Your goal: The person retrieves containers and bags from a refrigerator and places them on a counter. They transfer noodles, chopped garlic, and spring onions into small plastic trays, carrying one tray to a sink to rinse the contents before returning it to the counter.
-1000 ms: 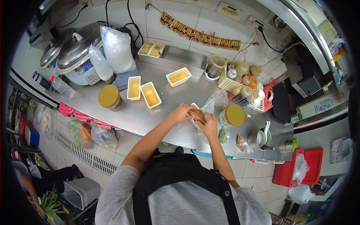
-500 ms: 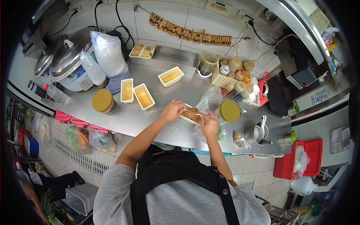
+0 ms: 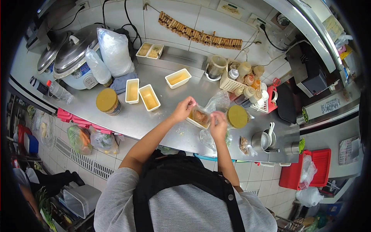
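Note:
A clear plastic bag [image 3: 200,117] with brown food inside sits over a white rectangular container near the counter's front edge. My left hand [image 3: 184,108] pinches the bag's upper left side. On the right side of the bag, my right hand [image 3: 218,124] is blurred, with its fingers near the bag's edge; its grip is unclear. Right beside that hand stands a jar with a yellow lid [image 3: 237,116]. Another clear bag [image 3: 217,101] lies behind the hands. Three white containers with yellowish contents, one of them [image 3: 149,98] nearest my left hand, stand on the counter.
On the steel counter [image 3: 116,125] are a second yellow-lidded jar [image 3: 108,101], a basket [image 3: 229,83] of sauce bottles, and a metal pot [image 3: 264,140] with ladles. Rice cookers [image 3: 75,62] stand at the back left. A co-worker's arm [image 3: 31,199] shows at lower left.
My hands have moved apart and up, drawing the bag's opening taller above the container. The whole view has shifted slightly.

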### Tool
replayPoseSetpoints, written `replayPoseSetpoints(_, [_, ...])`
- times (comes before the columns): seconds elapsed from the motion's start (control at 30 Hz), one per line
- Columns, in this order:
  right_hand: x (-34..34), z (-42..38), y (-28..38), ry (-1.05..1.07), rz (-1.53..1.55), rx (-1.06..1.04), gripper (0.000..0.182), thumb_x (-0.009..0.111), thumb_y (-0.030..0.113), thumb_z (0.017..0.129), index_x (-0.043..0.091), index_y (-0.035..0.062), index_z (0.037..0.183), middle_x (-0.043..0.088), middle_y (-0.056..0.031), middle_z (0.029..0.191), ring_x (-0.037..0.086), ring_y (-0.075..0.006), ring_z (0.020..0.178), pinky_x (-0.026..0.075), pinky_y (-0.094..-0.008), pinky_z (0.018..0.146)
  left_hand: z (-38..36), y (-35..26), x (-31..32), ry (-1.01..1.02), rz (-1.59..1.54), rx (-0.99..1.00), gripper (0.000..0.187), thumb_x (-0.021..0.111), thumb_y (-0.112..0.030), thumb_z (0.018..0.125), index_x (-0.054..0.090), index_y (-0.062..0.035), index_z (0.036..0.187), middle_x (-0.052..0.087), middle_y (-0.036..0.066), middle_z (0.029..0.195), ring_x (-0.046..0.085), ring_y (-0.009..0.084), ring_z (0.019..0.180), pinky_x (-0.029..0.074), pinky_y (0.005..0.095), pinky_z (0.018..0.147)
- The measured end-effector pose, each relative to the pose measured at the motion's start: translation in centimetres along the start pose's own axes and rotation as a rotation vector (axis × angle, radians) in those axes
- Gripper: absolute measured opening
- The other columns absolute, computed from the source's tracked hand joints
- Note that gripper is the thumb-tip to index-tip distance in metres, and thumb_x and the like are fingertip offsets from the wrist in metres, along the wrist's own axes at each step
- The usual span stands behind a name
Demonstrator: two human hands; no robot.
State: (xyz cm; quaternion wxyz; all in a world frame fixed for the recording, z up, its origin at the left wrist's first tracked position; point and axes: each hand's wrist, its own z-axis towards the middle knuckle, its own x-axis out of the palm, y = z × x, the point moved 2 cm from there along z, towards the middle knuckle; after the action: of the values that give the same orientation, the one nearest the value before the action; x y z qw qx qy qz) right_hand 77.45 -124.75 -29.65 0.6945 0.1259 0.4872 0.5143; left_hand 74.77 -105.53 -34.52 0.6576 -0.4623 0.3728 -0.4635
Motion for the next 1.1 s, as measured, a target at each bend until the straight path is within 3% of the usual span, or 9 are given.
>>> replayPoseSetpoints(0.23, [-0.5,1.3,1.1,-0.128,0.017,0.079,0.01,0.064,0.013,0.077,0.062,0.0059,0.084,0.058,-0.0143,0.1,0.054,-0.0315,0.092,0.043,-0.0385,0.082,1.1,-1.6,0.4,0.094,-0.039,-0.07,0.009,0.054,-0.009,0.089,0.05,-0.002,0.091,0.059,0.008,0.084,0.06,0.0165,0.079,0.047,0.0282,0.075])
replayPoseSetpoints(0.3, [0.6,1.1,0.3,0.113,-0.19,-0.051,0.01,0.065,0.013,0.076,0.064,0.0067,0.084,0.06,-0.0127,0.096,0.055,-0.0311,0.09,0.044,-0.0389,0.081,0.9,-0.6,0.7,0.124,-0.119,-0.068,0.009,0.055,-0.009,0.089,0.051,-0.0022,0.092,0.06,0.007,0.083,0.06,0.0162,0.078,0.047,0.0276,0.075])
replayPoseSetpoints(0.4, [1.2,2.1,-1.8,0.323,-0.121,0.038,0.009,0.065,0.013,0.076,0.065,0.008,0.083,0.062,-0.0093,0.09,0.056,-0.0304,0.088,0.044,-0.04,0.079,0.8,1.0,0.1,0.212,-0.14,-0.103,0.034,0.067,-0.018,0.082,0.05,-0.0042,0.109,0.057,0.007,0.102,0.055,0.0156,0.094,0.044,0.031,0.086])
replayPoseSetpoints(0.47, [0.3,3.5,0.4,0.265,-0.118,-0.028,0.008,0.064,0.013,0.075,0.065,0.0083,0.082,0.063,-0.0081,0.088,0.056,-0.0299,0.087,0.044,-0.0401,0.078,-0.3,0.8,-1.1,0.188,0.634,0.119,0.079,0.083,-0.031,0.06,0.044,-0.0084,0.125,0.052,0.013,0.117,0.051,0.0272,0.11,0.043,0.0408,0.092])
replayPoseSetpoints(0.5, [-0.1,3.8,1.3,0.206,-0.118,-0.085,0.008,0.064,0.012,0.075,0.066,0.0086,0.082,0.063,-0.0069,0.085,0.056,-0.0295,0.086,0.044,-0.0401,0.077,-0.5,1.1,-1.2,0.185,0.635,0.112,0.079,0.083,-0.031,0.06,0.044,-0.0084,0.125,0.052,0.013,0.117,0.051,0.0272,0.11,0.043,0.0408,0.092])
replayPoseSetpoints(0.57, [0.4,4.2,0.9,0.277,-0.149,-0.105,0.008,0.064,0.013,0.075,0.066,0.0086,0.082,0.063,-0.007,0.085,0.056,-0.0291,0.086,0.044,-0.04,0.076,-0.4,2.6,-1.1,0.409,0.728,-0.178,0.104,0.088,-0.033,0.045,0.037,-0.0096,0.132,0.044,0.015,0.128,0.041,0.0313,0.121,0.037,0.0434,0.1])
replayPoseSetpoints(0.9, [0.4,4.6,1.5,0.306,-0.154,-0.135,0.009,0.065,0.013,0.075,0.065,0.0082,0.082,0.062,-0.0068,0.088,0.056,-0.0281,0.086,0.044,-0.0401,0.077,-1.8,5.0,-0.3,0.367,0.609,-0.15,0.1,0.087,-0.029,0.046,0.039,-0.009,0.13,0.045,0.017,0.126,0.043,0.0318,0.119,0.037,0.0385,0.1])
replayPoseSetpoints(1.03, [0.2,4.9,2.5,0.22,-0.074,-0.085,0.015,0.068,0.015,0.073,0.066,0.0085,0.086,0.061,-0.0102,0.093,0.054,-0.0304,0.092,0.043,-0.0403,0.082,-0.7,2.0,-0.9,0.245,0.565,-0.007,0.074,0.083,-0.036,0.056,0.054,-0.0076,0.118,0.053,0.016,0.117,0.045,0.0317,0.117,0.037,0.0384,0.098])
replayPoseSetpoints(1.1, [-0.2,4.9,4.1,0.015,0.081,-0.15,0.023,0.071,0.017,0.071,0.067,0.0094,0.092,0.059,-0.0141,0.097,0.051,-0.0329,0.097,0.04,-0.0408,0.087,-1.1,2.3,-0.8,0.249,0.487,-0.002,0.065,0.08,-0.038,0.061,0.058,-0.0069,0.113,0.056,0.015,0.114,0.045,0.0313,0.116,0.038,0.0383,0.097])
